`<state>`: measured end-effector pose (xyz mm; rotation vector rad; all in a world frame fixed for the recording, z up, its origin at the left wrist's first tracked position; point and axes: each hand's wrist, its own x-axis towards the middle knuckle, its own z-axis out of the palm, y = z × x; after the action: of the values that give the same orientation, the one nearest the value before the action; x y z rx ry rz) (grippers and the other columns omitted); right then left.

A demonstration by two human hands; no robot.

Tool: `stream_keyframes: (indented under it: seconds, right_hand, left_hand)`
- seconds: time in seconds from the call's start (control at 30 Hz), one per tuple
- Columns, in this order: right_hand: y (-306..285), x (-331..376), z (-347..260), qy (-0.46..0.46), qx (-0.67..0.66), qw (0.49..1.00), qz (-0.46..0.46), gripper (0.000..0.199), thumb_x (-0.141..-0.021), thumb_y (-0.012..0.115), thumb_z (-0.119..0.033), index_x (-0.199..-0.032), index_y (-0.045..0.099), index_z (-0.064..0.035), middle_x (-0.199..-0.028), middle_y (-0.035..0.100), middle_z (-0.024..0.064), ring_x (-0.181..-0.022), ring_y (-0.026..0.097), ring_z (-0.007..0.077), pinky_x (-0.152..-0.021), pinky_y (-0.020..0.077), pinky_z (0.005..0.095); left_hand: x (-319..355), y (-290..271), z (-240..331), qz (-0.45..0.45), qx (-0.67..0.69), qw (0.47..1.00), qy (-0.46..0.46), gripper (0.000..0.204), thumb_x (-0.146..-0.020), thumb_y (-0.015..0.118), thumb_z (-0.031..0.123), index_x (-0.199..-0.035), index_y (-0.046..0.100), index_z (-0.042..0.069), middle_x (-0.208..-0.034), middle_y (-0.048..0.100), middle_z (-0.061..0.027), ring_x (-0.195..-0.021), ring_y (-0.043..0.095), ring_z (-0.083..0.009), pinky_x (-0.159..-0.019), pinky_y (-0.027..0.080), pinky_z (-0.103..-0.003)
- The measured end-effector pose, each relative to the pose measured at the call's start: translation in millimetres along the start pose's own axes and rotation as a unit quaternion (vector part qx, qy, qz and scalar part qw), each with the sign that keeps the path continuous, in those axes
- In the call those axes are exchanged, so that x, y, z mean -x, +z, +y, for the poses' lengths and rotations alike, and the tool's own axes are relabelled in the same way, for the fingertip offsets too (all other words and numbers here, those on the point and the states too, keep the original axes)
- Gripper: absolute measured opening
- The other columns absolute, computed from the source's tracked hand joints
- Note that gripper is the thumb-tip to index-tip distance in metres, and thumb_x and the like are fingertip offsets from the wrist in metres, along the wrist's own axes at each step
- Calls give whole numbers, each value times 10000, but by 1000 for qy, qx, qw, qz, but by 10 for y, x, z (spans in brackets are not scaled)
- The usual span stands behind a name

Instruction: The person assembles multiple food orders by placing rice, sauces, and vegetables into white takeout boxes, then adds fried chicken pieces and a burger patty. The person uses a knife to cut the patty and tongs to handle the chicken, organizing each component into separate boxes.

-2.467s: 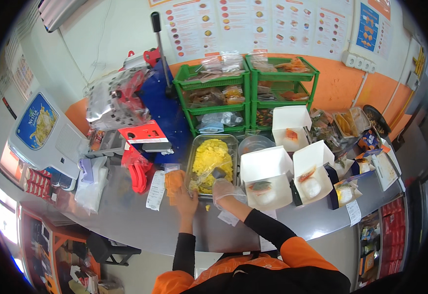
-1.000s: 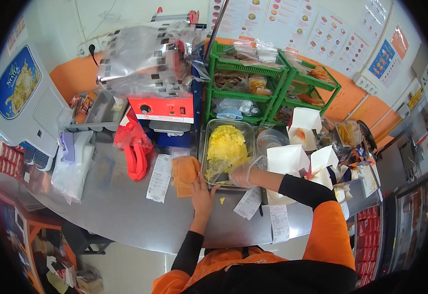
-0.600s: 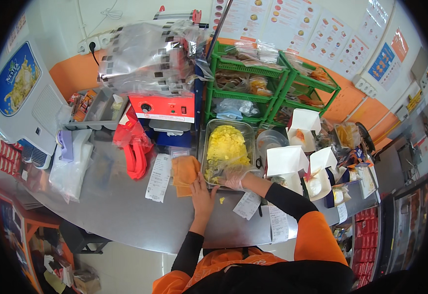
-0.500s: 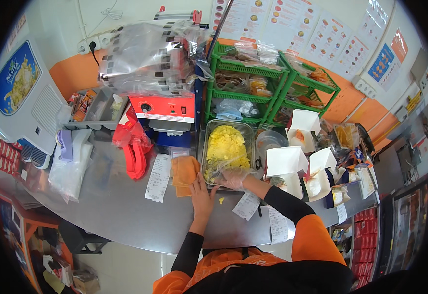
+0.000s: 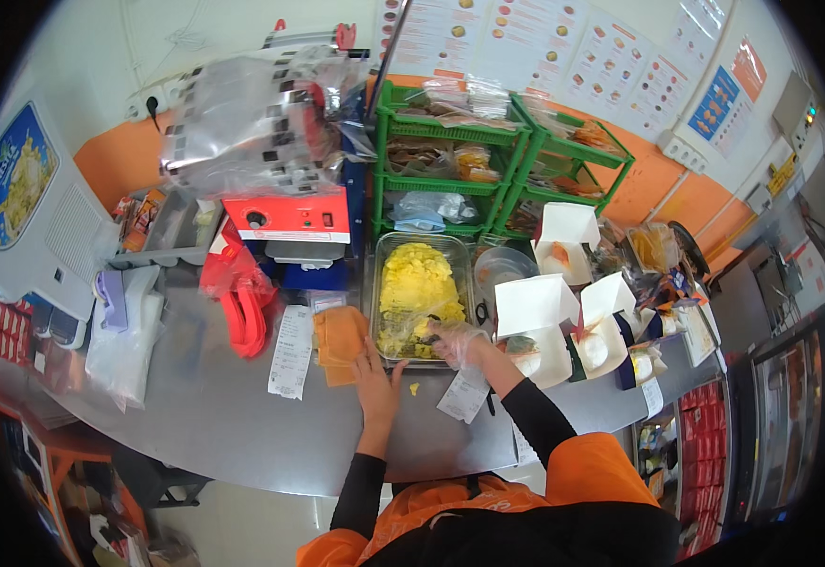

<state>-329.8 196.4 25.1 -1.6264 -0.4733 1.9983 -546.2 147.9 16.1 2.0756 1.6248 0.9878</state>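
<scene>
The yellow shredded food (image 5: 419, 288) is lying heaped in a steel tray (image 5: 375, 283) on the bench (image 5: 195, 416), just in front of the green crate shelves (image 5: 488, 180). The gloved right hand (image 5: 455, 340) is dipping into the tray's near end, fingers curling around a pinch of the shreds; how firmly it is closing I cannot tell, as the clear glove blurs the fingertips. The left hand (image 5: 374, 373) is lying open and flat on the bench, its fingertips touching the edge of an orange wrapper (image 5: 340, 340) beside the tray.

To do this portioning well, the right hand is best taking a loose, moderate pinch and lifting it straight up, so strands are not trailing over the tray's rim; one crumb (image 5: 413, 388) is already lying on the bench near the left wrist. The left hand is best pressing the wrapper flat so it stays put. Open white takeaway boxes (image 5: 540, 321) are standing just right of the tray, with paper receipts (image 5: 291, 352) lying left of the wrapper and a red bag (image 5: 242, 302) further left.
</scene>
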Motion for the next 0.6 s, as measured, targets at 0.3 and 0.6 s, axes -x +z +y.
stream_keyframes:
  seconds: [0.3,0.6]
  right_hand:
    - [245,877,48,-17,-234,970,-62,269,-973,460,-384,-851,377,-160,-588,350,-34,-407,256,52,-335,183,209]
    - [-532,2604,464,-209,-229,947,-78,402,-966,390,-502,-777,409,-148,-580,317,-73,-398,227,26,-320,170,180]
  left_hand:
    - [-1,47,25,-53,46,997,-34,777,-843,659,299,-1417,255,-35,-1362,361,-268,-1216,358,-431,-1020,302,-474]
    - [160,-722,1064,58,208,976,-8,497,-856,623,97,-1304,439,-11,-1238,507,-167,-1116,505,-282,-977,367,-368]
